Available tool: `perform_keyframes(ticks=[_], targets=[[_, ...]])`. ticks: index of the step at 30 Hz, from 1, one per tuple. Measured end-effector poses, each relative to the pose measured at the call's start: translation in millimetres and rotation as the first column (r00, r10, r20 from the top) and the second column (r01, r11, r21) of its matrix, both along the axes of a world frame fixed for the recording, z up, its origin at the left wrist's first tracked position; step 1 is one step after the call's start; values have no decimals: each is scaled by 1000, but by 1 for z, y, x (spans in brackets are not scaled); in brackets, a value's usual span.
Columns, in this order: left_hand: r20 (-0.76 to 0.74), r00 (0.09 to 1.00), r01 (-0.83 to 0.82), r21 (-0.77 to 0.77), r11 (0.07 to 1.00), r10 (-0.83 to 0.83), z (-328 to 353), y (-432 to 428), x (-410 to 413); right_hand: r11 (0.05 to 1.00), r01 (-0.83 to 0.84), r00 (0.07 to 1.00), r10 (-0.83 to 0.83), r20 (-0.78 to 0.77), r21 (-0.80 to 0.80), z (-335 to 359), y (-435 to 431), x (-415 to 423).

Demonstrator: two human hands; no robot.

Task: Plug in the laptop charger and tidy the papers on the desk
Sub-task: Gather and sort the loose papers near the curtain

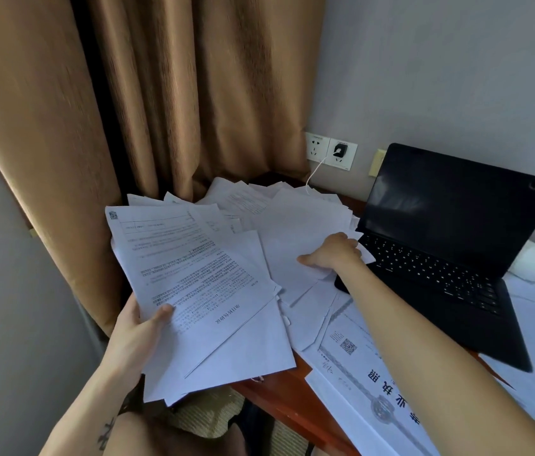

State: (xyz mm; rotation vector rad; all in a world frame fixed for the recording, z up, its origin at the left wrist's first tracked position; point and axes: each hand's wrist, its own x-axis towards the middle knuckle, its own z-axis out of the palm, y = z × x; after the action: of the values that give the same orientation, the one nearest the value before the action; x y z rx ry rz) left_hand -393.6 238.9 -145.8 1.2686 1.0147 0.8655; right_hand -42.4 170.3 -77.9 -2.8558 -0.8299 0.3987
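The left hand (pixel 138 327) grips a stack of papers (pixel 200 291) from below, its thumb (pixel 162 312) pressed on the top printed sheet and the other fingers hidden under the pile. The stack is lifted and tilted over the near left corner of the wooden surface (pixel 272 386). The right hand (pixel 332 253) reaches forward and lies palm down on the loose sheets (pixel 299 225) spread across the back of the surface, thumb stretched out to the left. Its fingers bend down out of sight, so I cannot tell whether it grips a sheet or only presses on it. That hand is just beside the left edge of the open laptop (pixel 457 225), whose screen is dark. On the wall behind, a black charger plug (pixel 338 151) sits in the right-hand wall socket (pixel 345 162), and a white cable (pixel 314 174) drops from it behind the papers. A large certificate (pixel 358 366) with a QR code lies near the front, under the right forearm. A brown curtain (pixel 193 93) hangs at the left.
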Motion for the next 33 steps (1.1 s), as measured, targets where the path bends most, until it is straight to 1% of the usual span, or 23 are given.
perform_keyframes(ticks=[2, 7, 11, 13, 15, 16, 18, 21, 22, 25, 28, 31, 33], targets=[[-8, 1000, -1, 6, 1000, 1, 0, 0, -2, 1000, 16, 999, -16, -43, 11, 2, 3, 1], [-10, 1000, -4, 26, 1000, 4, -1, 3, -10, 962, 84, 974, -24, -227, 259, -7, 0, 0], [-7, 1000, -2, 20, 1000, 3, -2, 6, -14, 950, 21, 974, 52, -223, 311, -15, -13, 5], [6, 1000, 3, 17, 1000, -3, 0, 6, -14, 959, -56, 983, 102, -152, 277, -17, -20, 6], [11, 1000, 9, 22, 1000, -9, 0, 7, -14, 967, -185, 977, 201, -75, 177, -17, -29, 6], [11, 1000, 9, 23, 1000, -9, 0, 7, -14, 961, -246, 965, 255, -61, 129, -16, -34, 6], [8, 1000, 7, 21, 1000, -7, -1, 8, -14, 937, -340, 935, 346, -79, 80, -15, -42, 10], [5, 1000, 8, 23, 1000, -8, -1, 7, -12, 884, -458, 882, 465, -78, 97, -13, -48, 24], [9, 1000, 9, 25, 1000, -9, 0, 7, -12, 860, -504, 860, 508, -42, 79, -13, -49, 27], [11, 1000, 6, 25, 1000, -6, -2, 7, -13, 787, -616, 779, 613, 134, -21, -17, -51, 32], [7, 1000, 0, 18, 1000, 0, -3, 6, -13, 745, -667, 720, 650, 243, -15, -19, -54, 28], [2, 1000, 2, 22, 1000, -2, -2, 6, -13, 688, -724, 667, 716, 206, -51, -16, -50, 30], [-3, 1000, 5, 24, 1000, -5, -1, 6, -13, 649, -751, 624, 758, 191, -121, -14, -48, 31]])
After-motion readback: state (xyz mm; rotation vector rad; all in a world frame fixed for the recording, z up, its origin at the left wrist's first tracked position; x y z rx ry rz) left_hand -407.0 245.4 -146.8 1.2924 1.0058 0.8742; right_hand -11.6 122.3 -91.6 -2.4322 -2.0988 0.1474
